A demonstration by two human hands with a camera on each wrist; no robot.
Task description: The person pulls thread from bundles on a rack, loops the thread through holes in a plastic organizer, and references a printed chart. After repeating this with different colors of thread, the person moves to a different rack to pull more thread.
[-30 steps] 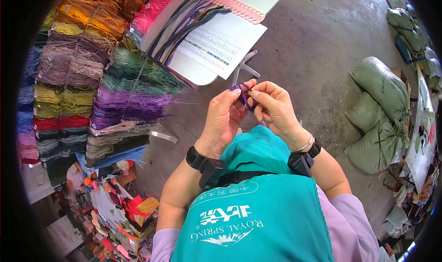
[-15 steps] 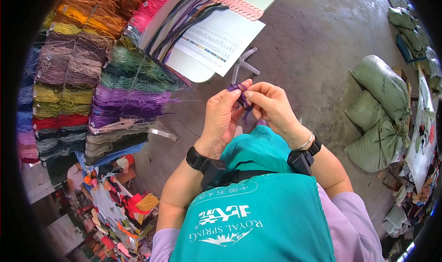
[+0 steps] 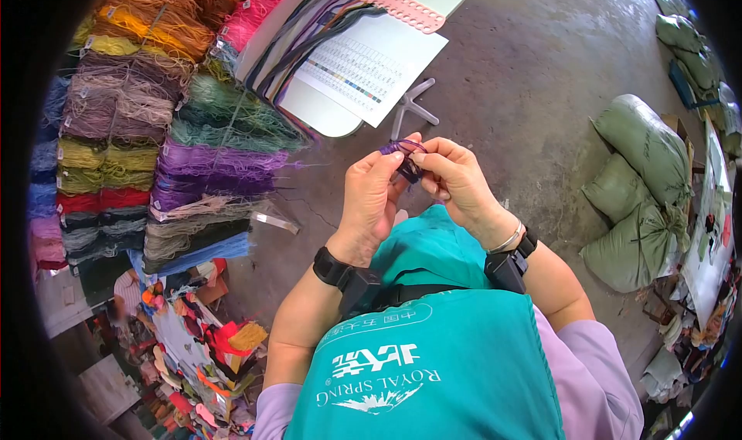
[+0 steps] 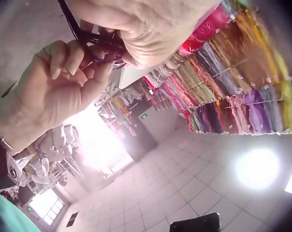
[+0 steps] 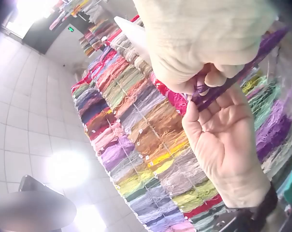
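A small bundle of purple yarn [image 3: 410, 174] is held between both hands in front of the apron. My left hand [image 3: 369, 200] pinches it with thumb and fingers. Close on the other side, my right hand [image 3: 464, 183] pinches strands of the same yarn, its fingertips near the left thumb. Dark purple strands [image 4: 103, 43] cross between the two sets of fingers in the left wrist view. From the right wrist, the purple yarn [image 5: 266, 47] runs as a flat band past the fingers toward the upper right. Part of the bundle is hidden by the fingers.
Left stands a rack of colourful yarn hanks [image 3: 116, 92]. Ahead, a white table [image 3: 336, 123] carries a printed sheet [image 3: 386, 76] and a pink holed card [image 3: 394, 7] with yarn samples. Green sacks [image 3: 641, 150] lie on the floor at right; a cluttered table [image 3: 182, 343] is lower left.
The purple yarn's loop between the fingers has changed shape, and a strand hanging below half a second ago no longer shows. Both hands stay almost in place, still pinching the yarn.
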